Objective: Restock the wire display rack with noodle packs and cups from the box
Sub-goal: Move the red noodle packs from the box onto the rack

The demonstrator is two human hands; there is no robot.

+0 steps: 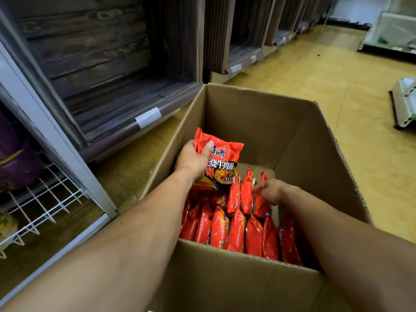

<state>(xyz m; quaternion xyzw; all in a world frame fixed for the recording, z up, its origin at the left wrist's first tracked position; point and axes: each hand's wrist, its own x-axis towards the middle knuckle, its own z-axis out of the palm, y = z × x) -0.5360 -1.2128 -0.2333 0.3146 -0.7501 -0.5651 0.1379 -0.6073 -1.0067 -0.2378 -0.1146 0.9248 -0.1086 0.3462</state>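
Nearest you, the open brown cardboard box sits on the yellow floor. To its left stands the white wire display rack, with a rounded purple item on it. Inside the box, red plastic noodle packs stand upright in a row along the near wall. A little farther in, your right hand rests on the tops of more upright packs on the right. Its fingers curl down against them, and I cannot tell whether they have one pinched. Your left hand is apart from the right, farther in on the left. It grips one red noodle pack printed with a noodle bowl, thumb across its front, held above the others and within the box walls. Beyond the box, dark wooden shelf bays run along the far left.
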